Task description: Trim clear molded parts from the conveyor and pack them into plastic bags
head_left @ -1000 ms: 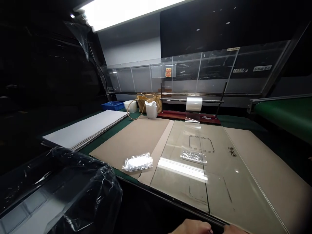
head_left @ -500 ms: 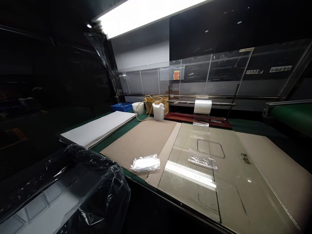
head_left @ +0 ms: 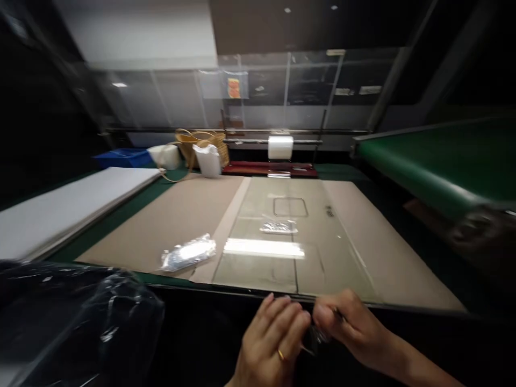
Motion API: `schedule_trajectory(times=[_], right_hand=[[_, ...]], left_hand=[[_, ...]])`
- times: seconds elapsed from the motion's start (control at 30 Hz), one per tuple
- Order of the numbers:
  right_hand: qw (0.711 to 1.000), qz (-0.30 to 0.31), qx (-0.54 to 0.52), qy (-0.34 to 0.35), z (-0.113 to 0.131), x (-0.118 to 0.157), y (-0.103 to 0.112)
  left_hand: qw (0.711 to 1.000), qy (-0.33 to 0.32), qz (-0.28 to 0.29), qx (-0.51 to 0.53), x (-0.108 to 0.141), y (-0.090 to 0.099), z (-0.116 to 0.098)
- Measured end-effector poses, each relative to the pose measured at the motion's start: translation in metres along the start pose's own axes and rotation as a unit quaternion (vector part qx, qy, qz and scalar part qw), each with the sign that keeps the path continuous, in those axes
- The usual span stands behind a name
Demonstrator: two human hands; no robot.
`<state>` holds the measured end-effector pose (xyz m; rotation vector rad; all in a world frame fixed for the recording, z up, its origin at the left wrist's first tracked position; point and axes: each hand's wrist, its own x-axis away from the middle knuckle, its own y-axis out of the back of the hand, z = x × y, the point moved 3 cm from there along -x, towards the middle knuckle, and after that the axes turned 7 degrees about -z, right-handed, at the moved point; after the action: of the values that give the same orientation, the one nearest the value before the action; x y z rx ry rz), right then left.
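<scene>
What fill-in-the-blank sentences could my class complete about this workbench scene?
The ring on the left hand is ____ in colour.
The crate at the far end of the bench is ____.
The roll of clear film sits on a horizontal metal ____.

Missing words: gold; blue; rod.
</scene>
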<state>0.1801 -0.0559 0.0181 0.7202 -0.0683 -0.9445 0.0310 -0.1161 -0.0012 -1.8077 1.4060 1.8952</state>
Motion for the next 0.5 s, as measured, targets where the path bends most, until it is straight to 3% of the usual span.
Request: schedule_trajectory(times=[0.07, 0.13, 0.2, 0.27, 0.33, 0.4, 0.47, 0.5], right_hand=[[0.998, -0.040, -0.023, -0.048, 0.000, 0.006, 0.008], [0.993, -0.114, 0.004, -0.027, 0.009, 0.016, 0.022], [0.982, -0.190, 0.010, 0.001, 0.017, 0.031, 0.042], [0.967, -0.249, -0.036, -0.034, 0.016, 0.051, 0.060], [0.945, -0.278, -0.101, -0.139, 0.005, 0.076, 0.069], [0.921, -0.266, -0.132, -0.251, -0.007, 0.107, 0.064], [0.910, -0.252, -0.088, -0.317, -0.013, 0.139, 0.052], [0.906, -0.261, -0.034, -0.331, -0.014, 0.153, 0.049]], left_hand=[[0.988, 0.115, 0.044, 0.095, -0.004, -0.005, 0.000], [0.948, 0.237, 0.092, 0.190, -0.006, -0.015, 0.000], [0.916, 0.304, 0.121, 0.233, -0.006, -0.023, -0.001], [0.915, 0.311, 0.123, 0.225, -0.007, -0.028, -0.002], [0.933, 0.272, 0.122, 0.201, -0.007, -0.032, -0.004], [0.953, 0.213, 0.107, 0.185, -0.006, -0.042, -0.009], [0.974, 0.166, 0.038, 0.150, -0.008, -0.062, -0.019], [0.980, 0.169, -0.027, 0.096, -0.012, -0.076, -0.025]])
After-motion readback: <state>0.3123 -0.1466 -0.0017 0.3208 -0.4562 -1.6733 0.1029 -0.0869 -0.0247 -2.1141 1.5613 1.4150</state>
